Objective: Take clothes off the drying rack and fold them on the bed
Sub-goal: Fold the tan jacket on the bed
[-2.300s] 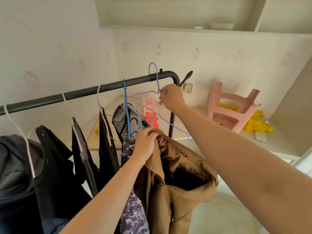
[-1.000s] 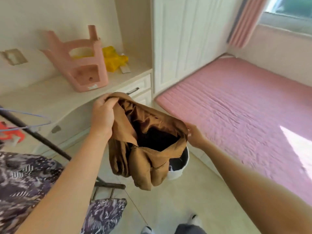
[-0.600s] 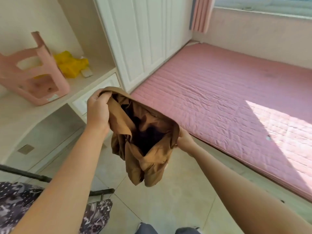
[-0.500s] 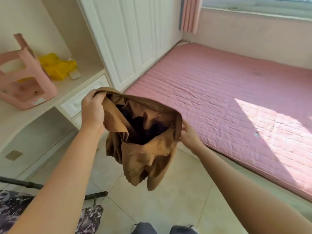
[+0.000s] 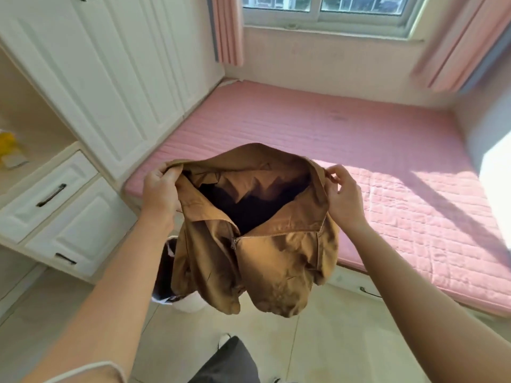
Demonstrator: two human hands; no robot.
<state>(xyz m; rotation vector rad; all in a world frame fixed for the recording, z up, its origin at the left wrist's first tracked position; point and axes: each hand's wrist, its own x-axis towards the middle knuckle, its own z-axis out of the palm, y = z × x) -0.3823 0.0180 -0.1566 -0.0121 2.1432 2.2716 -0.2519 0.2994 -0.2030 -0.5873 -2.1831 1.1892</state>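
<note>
A brown zip jacket [image 5: 265, 250] with a dark lining hangs in the air in front of me, collar up and spread wide. My left hand [image 5: 159, 189] grips its left shoulder edge. My right hand [image 5: 343, 193] pinches the right shoulder edge. The jacket hangs over the tiled floor, just short of the near edge of the bed. The bed [image 5: 373, 139] has a pink quilted cover with a sunlit patch at its right. The drying rack is out of view.
White wardrobe doors [image 5: 116, 78] and a drawer unit [image 5: 55, 214] stand on the left. A white bin with a dark liner [image 5: 171, 277] sits on the floor behind the jacket. A window [image 5: 326, 9] with pink curtains is beyond the bed. My dark trouser leg [image 5: 229, 363] shows below.
I have turned from the drying rack toward the bed. My right hand let go of the hanger and took the jacket's other shoulder. The jacket is now spread wider between both hands.
</note>
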